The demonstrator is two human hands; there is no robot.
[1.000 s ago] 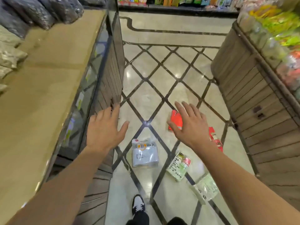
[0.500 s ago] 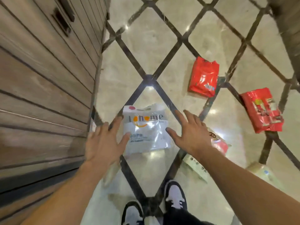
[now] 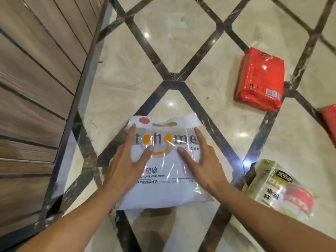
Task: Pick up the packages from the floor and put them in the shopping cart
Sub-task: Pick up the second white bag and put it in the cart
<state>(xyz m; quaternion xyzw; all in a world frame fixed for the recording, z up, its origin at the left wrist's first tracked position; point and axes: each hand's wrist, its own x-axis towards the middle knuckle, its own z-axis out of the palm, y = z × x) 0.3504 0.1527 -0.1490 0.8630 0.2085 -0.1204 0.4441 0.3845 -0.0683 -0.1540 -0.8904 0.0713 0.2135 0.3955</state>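
Step in hand: grasping the first package. The white bowl package (image 3: 163, 166) lies flat on the floor (image 3: 163, 42). The left hand (image 3: 127, 166) and right hand (image 3: 203, 164) rest on it, fingers spread and straight. Next, the fingers likely must curl under both edges to lift.

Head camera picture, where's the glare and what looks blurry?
Head view: bright ceiling-light glare spots on the glossy floor, sheen on the white package film; wooden panel at left streaked with motion blur; green package at right soft.
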